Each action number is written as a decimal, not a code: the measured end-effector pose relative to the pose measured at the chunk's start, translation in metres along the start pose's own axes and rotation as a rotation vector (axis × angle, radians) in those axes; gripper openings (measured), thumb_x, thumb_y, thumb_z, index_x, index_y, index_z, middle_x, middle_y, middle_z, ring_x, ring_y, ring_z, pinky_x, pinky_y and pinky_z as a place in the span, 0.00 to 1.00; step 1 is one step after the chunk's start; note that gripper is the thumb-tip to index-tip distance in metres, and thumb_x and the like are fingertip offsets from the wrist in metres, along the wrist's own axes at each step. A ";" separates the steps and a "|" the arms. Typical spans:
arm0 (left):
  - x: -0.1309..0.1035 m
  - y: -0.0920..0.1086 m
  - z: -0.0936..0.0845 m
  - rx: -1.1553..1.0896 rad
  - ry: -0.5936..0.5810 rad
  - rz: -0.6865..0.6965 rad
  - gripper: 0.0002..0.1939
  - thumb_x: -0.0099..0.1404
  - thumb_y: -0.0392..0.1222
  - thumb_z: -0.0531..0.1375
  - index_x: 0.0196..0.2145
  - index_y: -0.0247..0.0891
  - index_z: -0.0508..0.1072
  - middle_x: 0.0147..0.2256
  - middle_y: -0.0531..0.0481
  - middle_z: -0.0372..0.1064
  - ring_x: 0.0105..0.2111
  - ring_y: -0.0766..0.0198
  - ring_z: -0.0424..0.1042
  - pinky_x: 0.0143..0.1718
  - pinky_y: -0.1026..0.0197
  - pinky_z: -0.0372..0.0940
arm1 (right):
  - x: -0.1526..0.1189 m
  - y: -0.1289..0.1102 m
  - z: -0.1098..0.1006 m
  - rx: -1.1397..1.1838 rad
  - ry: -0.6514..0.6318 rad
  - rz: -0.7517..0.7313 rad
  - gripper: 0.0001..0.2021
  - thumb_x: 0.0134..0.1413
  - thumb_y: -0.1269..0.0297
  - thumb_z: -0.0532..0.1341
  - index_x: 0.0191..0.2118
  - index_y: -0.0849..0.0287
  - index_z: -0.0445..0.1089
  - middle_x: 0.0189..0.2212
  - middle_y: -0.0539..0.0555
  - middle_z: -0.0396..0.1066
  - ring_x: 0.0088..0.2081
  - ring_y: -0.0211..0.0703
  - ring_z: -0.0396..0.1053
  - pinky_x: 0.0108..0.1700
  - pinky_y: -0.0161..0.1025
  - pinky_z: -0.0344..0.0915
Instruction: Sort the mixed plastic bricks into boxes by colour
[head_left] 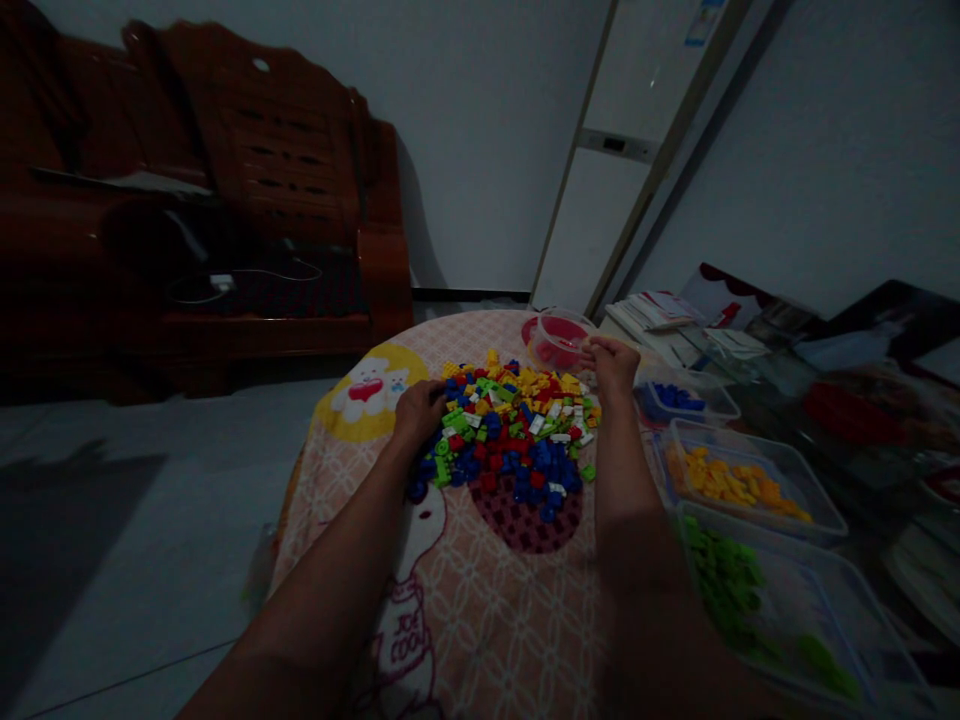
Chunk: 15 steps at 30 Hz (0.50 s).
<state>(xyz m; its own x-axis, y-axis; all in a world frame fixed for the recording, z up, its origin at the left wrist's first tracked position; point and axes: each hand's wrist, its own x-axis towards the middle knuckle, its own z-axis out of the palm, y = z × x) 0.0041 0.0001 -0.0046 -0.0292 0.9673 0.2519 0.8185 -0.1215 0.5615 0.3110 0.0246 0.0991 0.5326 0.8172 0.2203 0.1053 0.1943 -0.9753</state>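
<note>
A heap of mixed toy building bricks (517,425) in yellow, red, blue, green and white covers the middle of the round table. My left hand (421,410) is at the heap's left edge, fingers curled in by the blue bricks; what they hold, if anything, is hidden. On the far right side, my right hand (613,365) is closed in a pinch beside the round clear tub (564,335), which has red pieces in it. Whatever sits between those fingertips is too small and dark to name.
Clear boxes line the right side: one with blue bricks (679,398), one with yellow bricks (739,480), one with green bricks (724,580). A patterned cloth (495,620) covers the table. Papers (656,312) lie behind; a wooden bench (285,200) stands back left.
</note>
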 end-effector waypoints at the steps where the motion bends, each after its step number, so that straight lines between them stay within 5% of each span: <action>1: 0.000 0.000 0.000 -0.006 0.002 -0.002 0.20 0.63 0.38 0.56 0.51 0.37 0.77 0.51 0.42 0.75 0.52 0.52 0.72 0.55 0.53 0.65 | -0.005 0.003 -0.004 -0.036 -0.024 0.022 0.06 0.43 0.72 0.58 0.29 0.62 0.72 0.17 0.46 0.70 0.19 0.35 0.69 0.23 0.31 0.69; 8: -0.002 0.000 -0.002 -0.016 0.004 0.002 0.19 0.63 0.39 0.56 0.50 0.39 0.77 0.49 0.43 0.75 0.51 0.53 0.72 0.54 0.53 0.66 | -0.028 0.015 -0.020 -0.500 -0.293 0.030 0.07 0.44 0.69 0.61 0.30 0.62 0.77 0.13 0.46 0.67 0.15 0.38 0.65 0.20 0.33 0.63; 15: -0.002 0.001 -0.004 -0.019 0.004 -0.008 0.20 0.63 0.37 0.56 0.51 0.35 0.76 0.50 0.41 0.75 0.52 0.51 0.72 0.56 0.52 0.65 | -0.034 0.021 -0.013 -1.133 -0.510 -0.240 0.10 0.46 0.71 0.63 0.34 0.57 0.81 0.33 0.55 0.80 0.39 0.47 0.76 0.41 0.37 0.67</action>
<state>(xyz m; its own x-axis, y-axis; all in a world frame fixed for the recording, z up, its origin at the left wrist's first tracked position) 0.0029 -0.0031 -0.0011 -0.0380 0.9675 0.2502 0.8074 -0.1178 0.5782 0.3057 -0.0059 0.0710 0.0435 0.9907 0.1286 0.9466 0.0003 -0.3225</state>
